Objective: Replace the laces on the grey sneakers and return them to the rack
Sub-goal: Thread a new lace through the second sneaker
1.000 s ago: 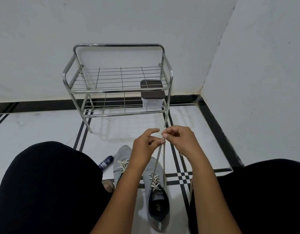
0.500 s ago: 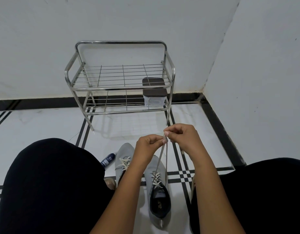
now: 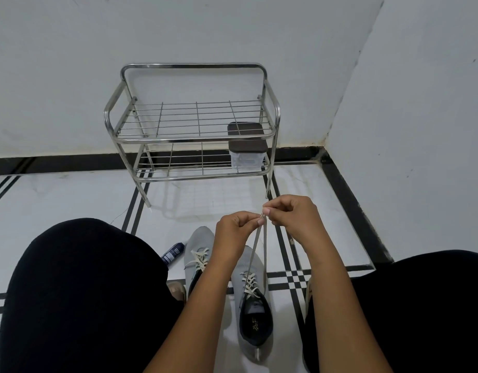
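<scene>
White floor (image 3: 71, 195), hands (image 3: 236, 230) pinching lace (image 3: 255, 249)

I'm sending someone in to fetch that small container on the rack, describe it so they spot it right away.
Find the metal rack against the back wall. On its lower shelf, at the right end, sits a small clear box with a dark brown lid. It is the only thing on the rack.
</scene>
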